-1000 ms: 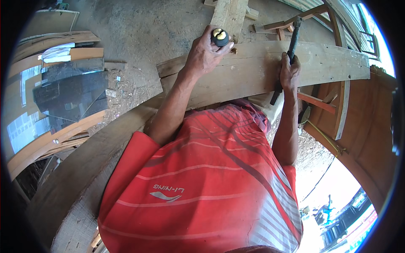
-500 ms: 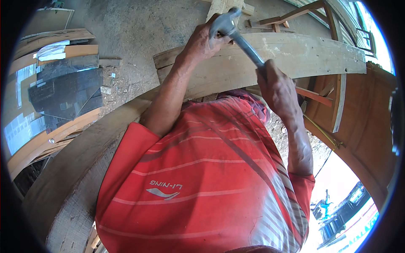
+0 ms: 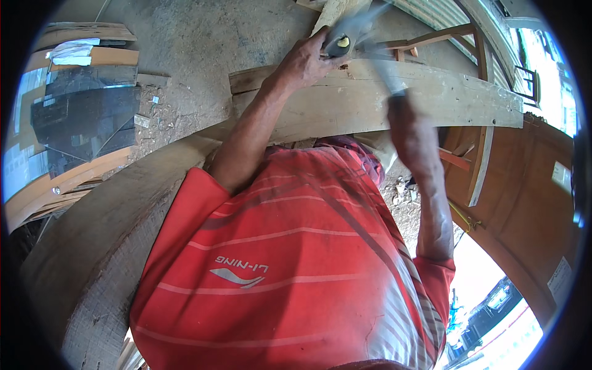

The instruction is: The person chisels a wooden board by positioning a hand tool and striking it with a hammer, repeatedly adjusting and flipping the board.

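My left hand [image 3: 303, 65] is wrapped round a dark, chisel-like handle [image 3: 338, 48] with a round yellowish end, held over the far edge of a long pale timber [image 3: 364, 102]. Its lower part is hidden, so I cannot tell whether a blade touches the wood. My right hand [image 3: 412, 129], smeared by motion, grips the dark grip of a claw hammer [image 3: 388, 75] with a metal shaft. The blurred hammer head is up by the handle's end; whether they touch I cannot tell.
A thick curved timber [image 3: 123, 216] runs along my left side. Glossy dark panels [image 3: 86, 117] and boards lie stacked at the far left. Wooden framing [image 3: 484, 154] and a brown panel [image 3: 524, 203] stand on the right. Wood scraps [image 3: 151, 108] litter the concrete floor.
My right hand and the hammer have swung slightly to the right and nearer, blurring the hammer. The left hand has shifted a little to the right, and the handle's yellowish end now shows.
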The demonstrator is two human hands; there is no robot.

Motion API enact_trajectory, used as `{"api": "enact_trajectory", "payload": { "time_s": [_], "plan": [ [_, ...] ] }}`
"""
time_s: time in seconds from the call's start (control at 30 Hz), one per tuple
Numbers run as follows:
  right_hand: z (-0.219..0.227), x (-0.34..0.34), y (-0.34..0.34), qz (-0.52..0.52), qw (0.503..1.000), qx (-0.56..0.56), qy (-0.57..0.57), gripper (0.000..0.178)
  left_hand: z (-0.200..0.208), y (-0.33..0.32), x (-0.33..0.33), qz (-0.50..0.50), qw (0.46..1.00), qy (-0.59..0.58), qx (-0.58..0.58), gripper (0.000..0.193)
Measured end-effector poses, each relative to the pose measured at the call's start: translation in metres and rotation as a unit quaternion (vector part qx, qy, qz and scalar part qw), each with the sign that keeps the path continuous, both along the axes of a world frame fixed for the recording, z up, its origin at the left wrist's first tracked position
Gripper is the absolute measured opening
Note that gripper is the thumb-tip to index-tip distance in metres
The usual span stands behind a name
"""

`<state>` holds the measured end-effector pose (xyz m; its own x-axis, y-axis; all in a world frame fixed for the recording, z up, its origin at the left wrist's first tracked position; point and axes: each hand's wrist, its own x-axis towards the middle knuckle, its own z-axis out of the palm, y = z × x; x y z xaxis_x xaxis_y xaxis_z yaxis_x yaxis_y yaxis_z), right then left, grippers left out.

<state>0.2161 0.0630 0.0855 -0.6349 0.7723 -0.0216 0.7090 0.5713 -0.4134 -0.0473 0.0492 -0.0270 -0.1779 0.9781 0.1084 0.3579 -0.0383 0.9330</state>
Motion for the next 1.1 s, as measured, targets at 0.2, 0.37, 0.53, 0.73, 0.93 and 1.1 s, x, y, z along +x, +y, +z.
{"api": "enact_trajectory", "payload": {
  "time_s": [0.2, 0.37, 0.53, 0.73, 0.93, 1.1],
  "plan": [
    [0.041, -0.028, -0.012, -0.137, 0.970, -0.169, 0.106, 0.024, -0.006, -0.017, 0.007, 0.040, 0.999, -0.031, -0.012, 0.042],
    [0.110, -0.045, 0.003, -0.062, 0.869, 0.045, 0.489, 0.025, -0.008, -0.008, 0.007, -0.003, 0.999, -0.026, 0.024, 0.038],
    [0.021, 0.004, 0.003, -0.055, 0.992, 0.075, 0.079, 0.018, -0.004, -0.001, 0.009, 0.002, 1.000, 0.018, 0.015, 0.038],
    [0.045, -0.021, -0.019, -0.046, 0.995, -0.076, 0.047, 0.018, -0.017, -0.020, 0.021, 0.025, 0.994, 0.052, 0.095, 0.049],
    [0.129, -0.039, -0.004, -0.018, 0.842, 0.107, 0.528, 0.027, -0.007, -0.006, 0.010, -0.007, 0.999, 0.009, 0.035, 0.041],
    [-0.009, -0.005, -0.020, -0.014, 0.999, 0.031, 0.003, 0.018, -0.016, -0.005, 0.009, -0.026, 0.998, -0.028, 0.041, 0.044]
  ]
}}
